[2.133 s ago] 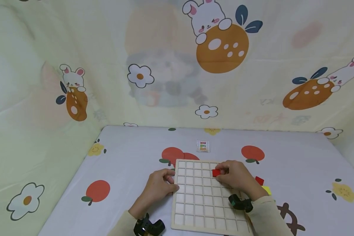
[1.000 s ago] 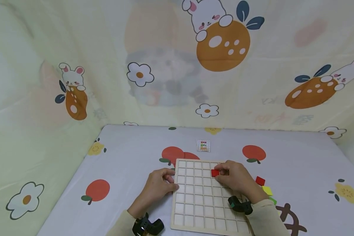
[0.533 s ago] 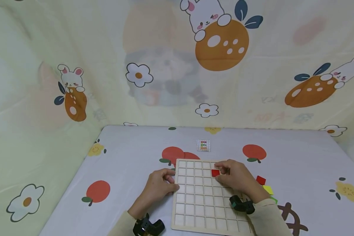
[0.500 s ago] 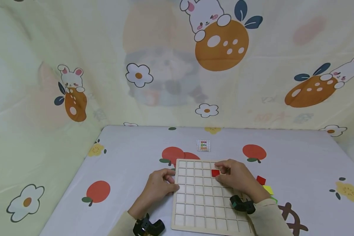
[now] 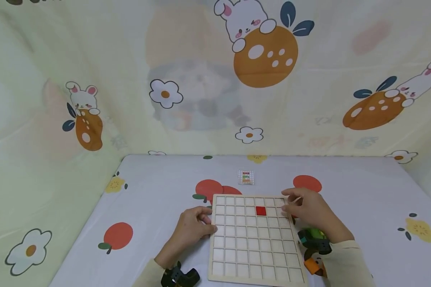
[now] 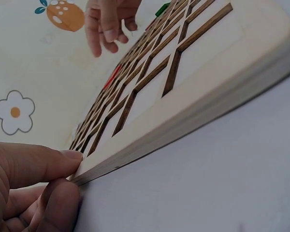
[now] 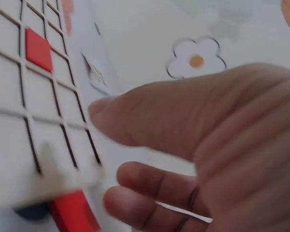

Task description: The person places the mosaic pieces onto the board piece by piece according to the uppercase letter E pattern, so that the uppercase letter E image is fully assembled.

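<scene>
One wooden grid board (image 5: 242,243), one printed card (image 5: 246,177), two hands (image 5: 192,227) (image 5: 314,208) — two red blocks (image 5: 261,211) (image 7: 76,211). Other half-hidden blocks (image 5: 311,266) I can't count.

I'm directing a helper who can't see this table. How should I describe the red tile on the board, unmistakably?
On the fruit-printed tablecloth, find the pale wooden grid board whose left edge the left hand grips. In its second row from the far side, just right of centre, sits the red tile. No other cell shows colour; another red tile lies off the board.
</scene>
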### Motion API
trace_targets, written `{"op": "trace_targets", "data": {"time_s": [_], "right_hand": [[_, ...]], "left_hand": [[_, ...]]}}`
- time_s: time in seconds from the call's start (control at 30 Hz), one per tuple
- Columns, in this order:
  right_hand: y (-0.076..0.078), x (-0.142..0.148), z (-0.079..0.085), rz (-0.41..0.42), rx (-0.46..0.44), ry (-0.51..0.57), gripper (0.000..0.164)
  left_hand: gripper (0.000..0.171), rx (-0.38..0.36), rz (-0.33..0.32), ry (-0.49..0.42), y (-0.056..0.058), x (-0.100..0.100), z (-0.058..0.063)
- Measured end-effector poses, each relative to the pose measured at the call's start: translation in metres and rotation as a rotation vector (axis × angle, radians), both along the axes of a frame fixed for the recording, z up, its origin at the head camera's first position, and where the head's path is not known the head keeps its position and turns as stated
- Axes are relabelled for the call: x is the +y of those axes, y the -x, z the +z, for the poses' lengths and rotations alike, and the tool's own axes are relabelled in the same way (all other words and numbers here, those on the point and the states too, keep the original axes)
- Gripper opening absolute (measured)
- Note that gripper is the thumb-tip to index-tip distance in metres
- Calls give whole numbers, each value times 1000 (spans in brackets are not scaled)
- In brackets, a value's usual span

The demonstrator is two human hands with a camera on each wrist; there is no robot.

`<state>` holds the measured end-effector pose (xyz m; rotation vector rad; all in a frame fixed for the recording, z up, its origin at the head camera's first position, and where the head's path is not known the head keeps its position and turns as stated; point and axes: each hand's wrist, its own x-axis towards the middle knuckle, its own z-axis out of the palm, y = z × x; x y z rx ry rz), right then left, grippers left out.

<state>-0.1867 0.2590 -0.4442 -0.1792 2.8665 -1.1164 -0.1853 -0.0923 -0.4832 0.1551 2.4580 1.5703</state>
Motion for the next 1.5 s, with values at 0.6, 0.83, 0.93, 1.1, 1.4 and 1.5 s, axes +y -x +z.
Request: {"op": "trace_targets", "data": {"time_s": [0.6,0.83,0.93,1.1,1.4,1.5], "right_hand": [[-1,25,-1,-15,-198,-66,27],[-2,27,-1,-34,-213,-38,16],[-3,28,-1,-17,-201,-8,13],[-3,30,-2,-14,-149,20,7],[-1,24,-9,1,-190,199,26],[-1,23,-11,5,-180,165,31]], "left_hand": [[45,11,-5,-4,0,2,1],[45,-6,-1,-2,0,2,1],[45,-13,7,0,0,2,0],[45,-6,11,0,-1,1,-1],[46,13,5,5,-1,1,-3],[46,15,1,2,0,1,-2]]}}
